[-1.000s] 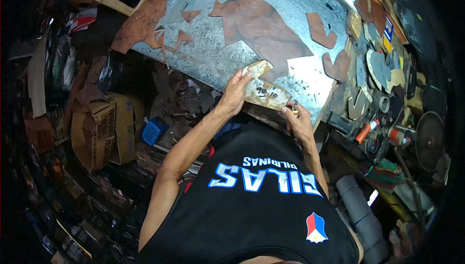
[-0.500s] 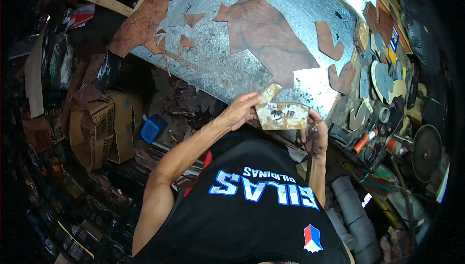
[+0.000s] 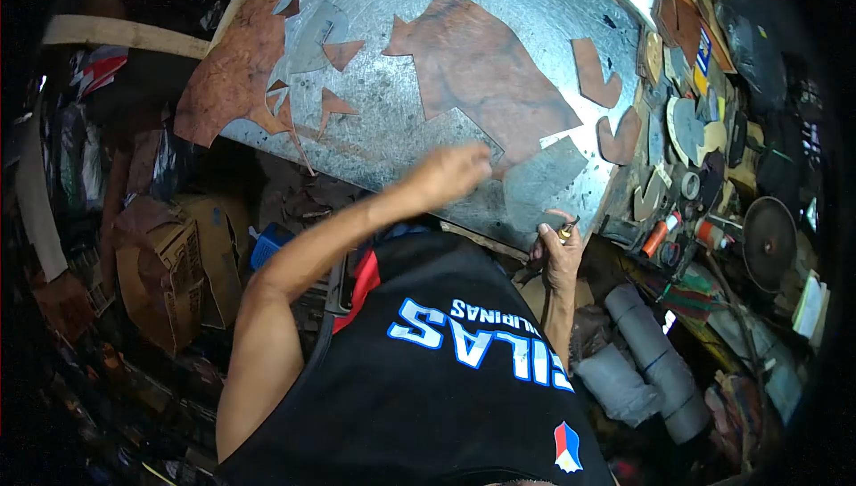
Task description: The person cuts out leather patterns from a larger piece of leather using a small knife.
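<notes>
My left hand is smeared by motion over the metal-topped table, close to the lower edge of a large brown leather piece. Its fingers do not show clearly. At the table's near edge my right hand is closed, thumb up, around a small tool with a dark tip and a yellowish part; its exact kind does not show. Two curved leather cutouts, an upper one and a lower one, lie beyond that hand. The lettered template from before is out of sight.
Leather offcuts and smaller scraps lie on the table's left. Along the right side are template pieces, a tape roll, an orange-labelled tube and a dark disc. Cardboard boxes stand at lower left.
Both hands held a pale lettered template; it no longer shows. My left hand has come off it and moved up over the table. My right hand has shifted slightly; the view has moved a little.
</notes>
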The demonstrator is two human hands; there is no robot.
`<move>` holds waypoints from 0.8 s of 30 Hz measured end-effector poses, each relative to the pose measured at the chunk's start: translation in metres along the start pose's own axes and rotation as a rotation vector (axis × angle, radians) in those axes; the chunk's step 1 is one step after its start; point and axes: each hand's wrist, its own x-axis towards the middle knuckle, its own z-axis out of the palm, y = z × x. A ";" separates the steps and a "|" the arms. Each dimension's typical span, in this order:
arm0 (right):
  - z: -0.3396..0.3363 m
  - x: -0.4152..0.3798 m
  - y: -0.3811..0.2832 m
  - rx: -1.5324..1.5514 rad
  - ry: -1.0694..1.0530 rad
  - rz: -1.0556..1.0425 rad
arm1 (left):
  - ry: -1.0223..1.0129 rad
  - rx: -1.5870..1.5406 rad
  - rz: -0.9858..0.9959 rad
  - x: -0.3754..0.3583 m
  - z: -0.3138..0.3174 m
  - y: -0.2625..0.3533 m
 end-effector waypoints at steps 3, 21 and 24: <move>0.010 -0.009 0.007 0.033 0.081 0.023 | 0.500 0.678 0.197 0.046 -0.083 -0.034; 0.047 -0.003 0.009 -0.126 0.390 0.077 | 0.386 0.870 0.089 0.090 -0.130 -0.048; 0.032 0.001 0.018 -0.011 0.455 0.026 | 0.354 0.863 0.110 0.085 -0.129 -0.034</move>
